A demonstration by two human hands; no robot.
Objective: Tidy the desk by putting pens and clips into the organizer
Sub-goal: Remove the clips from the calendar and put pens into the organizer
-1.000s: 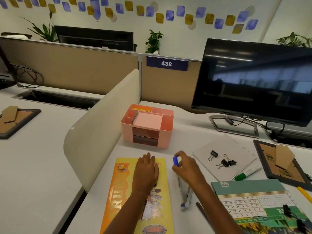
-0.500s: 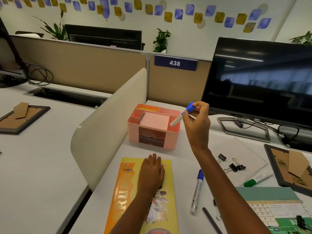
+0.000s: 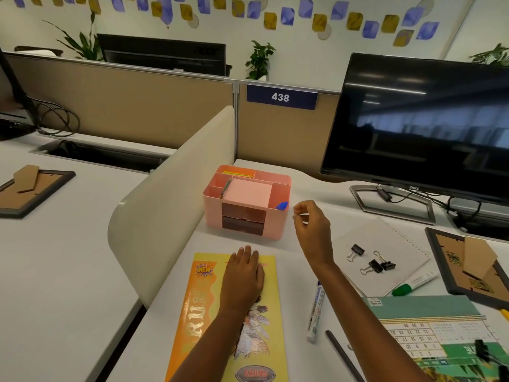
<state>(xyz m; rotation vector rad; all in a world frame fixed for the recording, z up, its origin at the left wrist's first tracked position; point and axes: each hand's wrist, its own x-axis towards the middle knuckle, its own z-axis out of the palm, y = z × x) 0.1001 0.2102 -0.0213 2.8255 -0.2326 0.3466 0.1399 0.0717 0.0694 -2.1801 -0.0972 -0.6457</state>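
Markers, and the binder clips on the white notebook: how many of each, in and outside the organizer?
Binder clips on the notebook: 3
Markers loose on the desk: 2 (blue cap, green cap)
Marker in the organizer: 1
Total: 6

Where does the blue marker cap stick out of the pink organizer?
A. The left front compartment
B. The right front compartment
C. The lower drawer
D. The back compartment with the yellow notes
B: the blue marker cap shows above the rim at the right front corner of the organizer, close to the right hand.
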